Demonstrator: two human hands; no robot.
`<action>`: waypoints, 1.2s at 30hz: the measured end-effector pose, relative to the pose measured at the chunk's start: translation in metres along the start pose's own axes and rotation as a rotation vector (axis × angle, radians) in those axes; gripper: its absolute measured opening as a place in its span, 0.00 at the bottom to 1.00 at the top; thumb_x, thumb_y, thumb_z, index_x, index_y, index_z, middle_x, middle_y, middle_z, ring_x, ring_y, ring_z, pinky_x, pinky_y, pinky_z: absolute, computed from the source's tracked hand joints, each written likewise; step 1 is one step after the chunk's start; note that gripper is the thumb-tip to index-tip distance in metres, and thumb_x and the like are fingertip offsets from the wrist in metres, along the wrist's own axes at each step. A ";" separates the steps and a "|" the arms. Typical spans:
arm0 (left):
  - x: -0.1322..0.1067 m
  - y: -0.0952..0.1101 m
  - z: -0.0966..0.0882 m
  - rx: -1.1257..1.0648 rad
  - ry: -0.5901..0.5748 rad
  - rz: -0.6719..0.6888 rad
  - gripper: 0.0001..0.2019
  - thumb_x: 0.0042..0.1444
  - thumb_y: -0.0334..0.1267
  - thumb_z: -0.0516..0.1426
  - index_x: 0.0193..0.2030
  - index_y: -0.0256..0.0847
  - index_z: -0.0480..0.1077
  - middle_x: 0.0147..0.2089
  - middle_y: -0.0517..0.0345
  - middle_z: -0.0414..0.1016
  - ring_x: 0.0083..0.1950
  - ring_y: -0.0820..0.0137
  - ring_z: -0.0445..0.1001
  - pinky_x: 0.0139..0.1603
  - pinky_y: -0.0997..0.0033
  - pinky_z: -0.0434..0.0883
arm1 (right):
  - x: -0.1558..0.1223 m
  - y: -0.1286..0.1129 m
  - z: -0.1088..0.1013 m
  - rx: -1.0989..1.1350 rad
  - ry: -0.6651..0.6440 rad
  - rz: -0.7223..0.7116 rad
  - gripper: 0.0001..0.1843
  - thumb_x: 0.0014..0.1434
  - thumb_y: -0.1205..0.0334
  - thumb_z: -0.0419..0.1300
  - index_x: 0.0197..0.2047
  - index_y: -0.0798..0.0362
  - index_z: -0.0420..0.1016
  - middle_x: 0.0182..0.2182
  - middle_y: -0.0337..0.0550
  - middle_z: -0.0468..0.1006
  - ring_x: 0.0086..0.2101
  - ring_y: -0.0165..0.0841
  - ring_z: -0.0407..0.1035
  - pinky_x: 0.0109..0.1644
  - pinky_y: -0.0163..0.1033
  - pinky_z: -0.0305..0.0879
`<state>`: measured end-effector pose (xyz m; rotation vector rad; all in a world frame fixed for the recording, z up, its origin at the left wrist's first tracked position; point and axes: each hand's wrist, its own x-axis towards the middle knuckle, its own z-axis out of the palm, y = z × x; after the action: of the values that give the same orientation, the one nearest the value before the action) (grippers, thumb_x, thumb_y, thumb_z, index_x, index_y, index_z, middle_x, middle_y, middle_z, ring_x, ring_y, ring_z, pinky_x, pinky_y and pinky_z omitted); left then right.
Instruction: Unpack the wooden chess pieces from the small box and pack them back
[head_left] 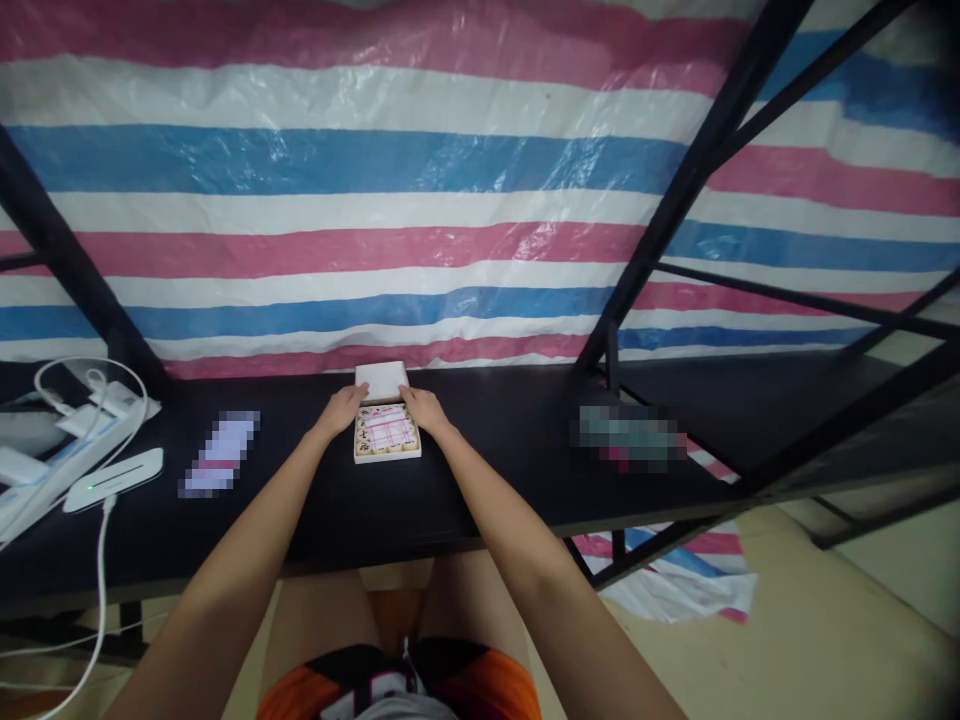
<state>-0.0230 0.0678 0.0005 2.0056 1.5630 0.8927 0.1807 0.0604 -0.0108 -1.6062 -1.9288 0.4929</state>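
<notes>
A small wooden box (387, 447) with a pink-lined sheet and tiles inside lies on the black table (487, 470). A white square lid (381, 380) lies just behind it. My left hand (343, 408) rests at the box's far left corner, fingers curled against the lid and box edge. My right hand (424, 406) sits at the far right corner, fingers bent onto the box rim. Both hands touch the box; what the fingertips grip is too small to see.
White chargers, cables and a flat white device (112, 480) crowd the left end. Blurred patches lie at left (220, 453) and right (630, 437). Black frame bars (675, 200) rise on the right. A striped tarp (375, 200) hangs behind.
</notes>
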 end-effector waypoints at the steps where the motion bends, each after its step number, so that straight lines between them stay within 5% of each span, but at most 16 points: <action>1: -0.004 0.001 -0.001 0.039 -0.012 0.034 0.27 0.60 0.55 0.43 0.39 0.37 0.76 0.49 0.45 0.76 0.51 0.57 0.73 0.54 0.62 0.65 | -0.003 0.001 0.000 0.015 -0.004 -0.006 0.25 0.67 0.49 0.40 0.41 0.51 0.76 0.42 0.47 0.78 0.46 0.37 0.70 0.50 0.37 0.59; 6: -0.021 0.000 -0.005 0.151 -0.026 0.120 0.24 0.61 0.52 0.43 0.42 0.39 0.75 0.48 0.47 0.76 0.52 0.59 0.72 0.55 0.64 0.64 | -0.024 0.005 -0.008 0.111 0.087 -0.013 0.28 0.62 0.42 0.47 0.56 0.51 0.68 0.53 0.48 0.71 0.54 0.38 0.62 0.57 0.39 0.54; 15: -0.045 -0.001 0.000 0.112 0.006 0.121 0.23 0.61 0.49 0.44 0.50 0.38 0.73 0.55 0.45 0.72 0.59 0.60 0.66 0.62 0.61 0.58 | -0.051 0.010 -0.014 0.069 0.061 0.003 0.32 0.50 0.44 0.62 0.56 0.48 0.66 0.47 0.46 0.73 0.49 0.39 0.65 0.52 0.42 0.59; 24: -0.050 0.005 -0.004 0.096 -0.008 0.093 0.22 0.61 0.49 0.45 0.49 0.39 0.73 0.54 0.47 0.73 0.57 0.61 0.67 0.61 0.62 0.59 | -0.046 0.027 -0.015 0.227 0.118 0.101 0.24 0.56 0.62 0.57 0.57 0.51 0.64 0.30 0.37 0.78 0.35 0.31 0.71 0.45 0.35 0.62; 36: -0.050 0.003 -0.005 0.149 -0.033 0.104 0.25 0.61 0.50 0.45 0.54 0.36 0.70 0.54 0.44 0.72 0.57 0.59 0.68 0.61 0.61 0.60 | -0.049 0.043 -0.034 -0.191 0.400 0.161 0.19 0.61 0.64 0.51 0.55 0.52 0.69 0.49 0.52 0.70 0.49 0.41 0.63 0.50 0.42 0.59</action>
<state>-0.0318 0.0184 -0.0050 2.2121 1.5610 0.7978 0.2402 0.0192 -0.0206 -1.8277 -1.5910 0.0386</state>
